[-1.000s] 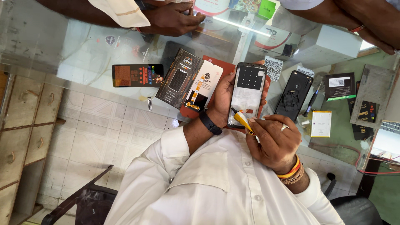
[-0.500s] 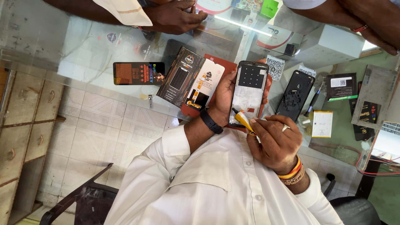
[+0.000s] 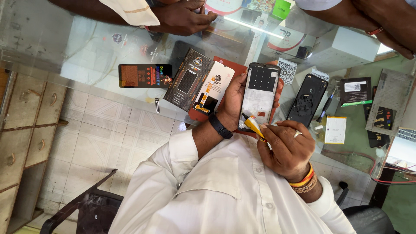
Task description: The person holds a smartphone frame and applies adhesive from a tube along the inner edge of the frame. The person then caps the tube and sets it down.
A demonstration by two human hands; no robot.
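As held: one phone frame (image 3: 260, 95), one glue tube (image 3: 252, 125).

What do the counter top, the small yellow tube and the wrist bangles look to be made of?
Counter top: clear glass, glossy; reflections and shelves show through it. Small yellow tube in the right hand: probably soft plastic or thin metal, smooth. Orange and beaded bangles: probably plastic or thread; hard to tell.

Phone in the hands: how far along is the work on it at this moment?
Done: the phone is open, and a black back cover lies apart on the glass counter. In hand: the left hand holds the phone, and the right hand puts the tip of a yellow tube at its lower edge. Left: the cover is not yet on.
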